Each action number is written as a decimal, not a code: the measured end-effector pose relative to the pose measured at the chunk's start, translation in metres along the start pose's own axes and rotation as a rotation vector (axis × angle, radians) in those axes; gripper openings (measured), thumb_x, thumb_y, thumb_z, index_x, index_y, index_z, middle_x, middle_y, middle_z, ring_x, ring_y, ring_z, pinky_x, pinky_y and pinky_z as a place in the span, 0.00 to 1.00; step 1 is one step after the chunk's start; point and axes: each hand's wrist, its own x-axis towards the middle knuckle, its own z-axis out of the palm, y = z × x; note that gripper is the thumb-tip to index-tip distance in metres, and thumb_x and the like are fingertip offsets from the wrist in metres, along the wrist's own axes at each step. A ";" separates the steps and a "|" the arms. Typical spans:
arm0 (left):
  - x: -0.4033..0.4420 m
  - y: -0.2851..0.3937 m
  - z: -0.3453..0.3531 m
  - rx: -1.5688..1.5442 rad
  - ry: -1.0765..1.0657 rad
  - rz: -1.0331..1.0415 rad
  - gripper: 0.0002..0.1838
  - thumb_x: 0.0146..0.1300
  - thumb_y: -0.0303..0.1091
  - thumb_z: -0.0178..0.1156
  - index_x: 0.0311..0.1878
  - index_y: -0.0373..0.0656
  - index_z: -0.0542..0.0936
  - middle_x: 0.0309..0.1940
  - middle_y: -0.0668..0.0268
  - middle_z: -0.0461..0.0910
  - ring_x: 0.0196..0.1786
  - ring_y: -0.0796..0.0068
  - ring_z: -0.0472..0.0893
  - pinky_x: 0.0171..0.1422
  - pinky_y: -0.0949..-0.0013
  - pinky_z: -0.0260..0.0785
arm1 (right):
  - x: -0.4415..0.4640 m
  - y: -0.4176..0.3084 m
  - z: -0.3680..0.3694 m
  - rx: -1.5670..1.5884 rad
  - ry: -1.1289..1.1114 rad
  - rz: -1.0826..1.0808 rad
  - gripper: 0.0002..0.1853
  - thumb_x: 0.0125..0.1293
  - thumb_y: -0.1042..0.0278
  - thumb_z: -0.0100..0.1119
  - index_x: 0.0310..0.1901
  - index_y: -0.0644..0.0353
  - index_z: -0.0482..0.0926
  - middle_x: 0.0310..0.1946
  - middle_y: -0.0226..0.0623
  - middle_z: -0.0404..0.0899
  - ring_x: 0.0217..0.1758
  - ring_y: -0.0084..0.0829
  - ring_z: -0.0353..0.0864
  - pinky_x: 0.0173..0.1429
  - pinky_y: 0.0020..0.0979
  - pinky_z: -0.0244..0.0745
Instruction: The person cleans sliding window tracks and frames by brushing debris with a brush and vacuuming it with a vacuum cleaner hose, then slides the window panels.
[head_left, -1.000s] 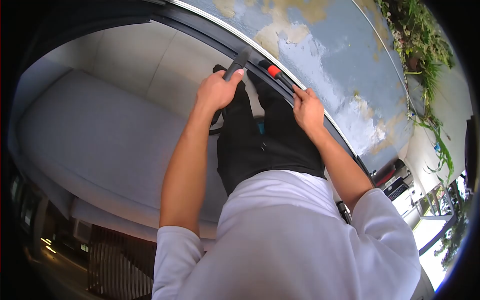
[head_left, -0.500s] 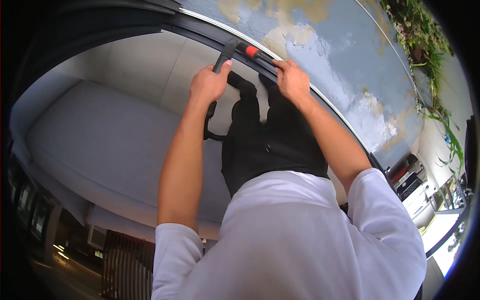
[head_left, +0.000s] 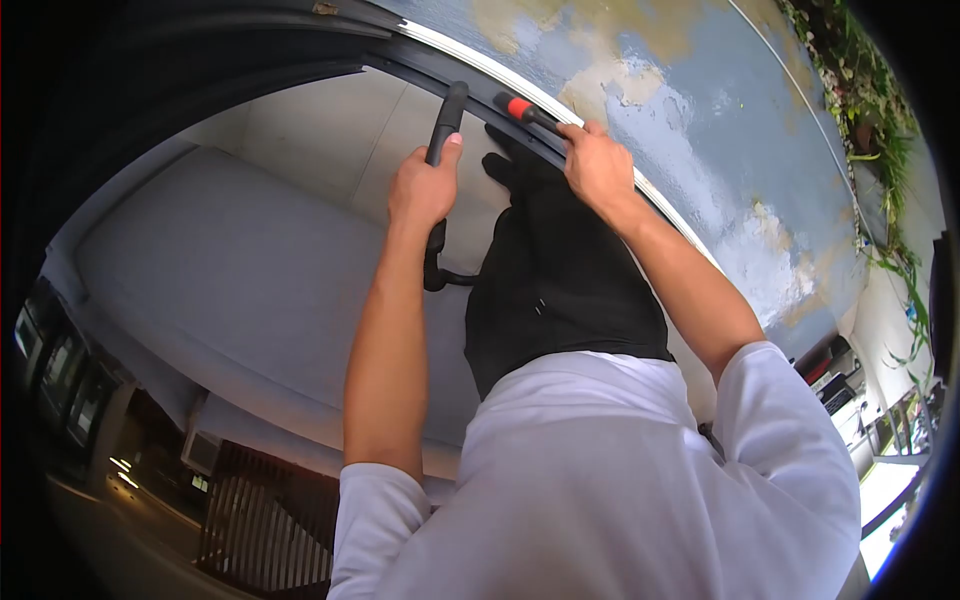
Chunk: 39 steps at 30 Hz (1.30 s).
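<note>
My left hand (head_left: 423, 187) is wrapped round a black vacuum hose nozzle (head_left: 449, 115), its tip close to a dark frame channel (head_left: 425, 65). Below that hand a black hose (head_left: 436, 262) bends toward my legs. In my right hand (head_left: 600, 170), fingers closed on the handle, is a black brush with a red band (head_left: 518, 108). The brush head lies over the dark channel, beside a pale rail (head_left: 490, 70). A small gap separates the nozzle tip from the brush head.
Beyond the rail is a blue-grey surface with peeling patches (head_left: 640, 85), and plants (head_left: 865, 110) grow along its far side. A large grey panel-like surface (head_left: 250, 270) fills the left. A slatted brown structure (head_left: 265, 530) shows at lower left. My dark-trousered legs (head_left: 560, 270) are between my arms.
The nozzle tip has drawn slightly away from the brush head. My legs have come closer together, and the whole view has shifted a little.
</note>
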 end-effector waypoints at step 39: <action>0.018 -0.011 -0.045 -0.191 0.145 -0.180 0.37 0.72 0.68 0.49 0.47 0.37 0.85 0.49 0.46 0.86 0.57 0.44 0.83 0.64 0.50 0.72 | 0.099 -0.110 0.026 0.273 -0.002 -0.087 0.18 0.77 0.59 0.54 0.62 0.47 0.84 0.54 0.44 0.84 0.60 0.48 0.83 0.63 0.46 0.78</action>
